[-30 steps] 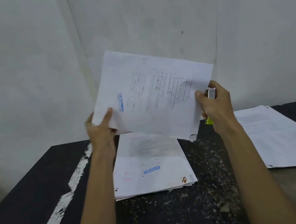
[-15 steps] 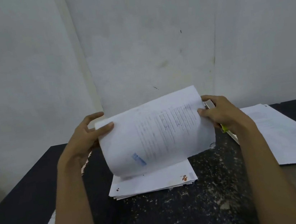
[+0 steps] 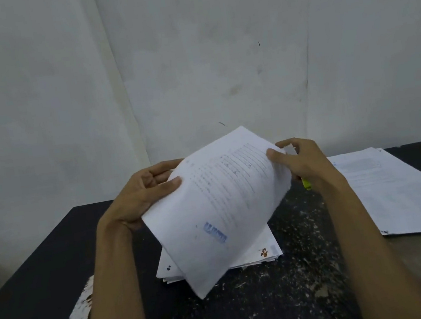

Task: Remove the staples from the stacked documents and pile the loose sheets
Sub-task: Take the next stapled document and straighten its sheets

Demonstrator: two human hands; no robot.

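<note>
I hold a white printed document with a blue stamp in both hands, tilted, low over the table. My left hand grips its left edge, thumb on top. My right hand pinches the top right corner and also keeps a yellow-green staple remover tucked under its fingers; only the tip of the tool shows. Under the held document lies a stack of documents with a rust-stained corner. A pile of loose sheets lies to the right.
The black table is scuffed, with pale flecks and a white worn streak at front left. A plain white wall stands close behind. The table's left edge runs diagonally at the left.
The document has come down from chest height to just above the stack and has turned, so that its blue stamp faces me. Both hands followed it down.
</note>
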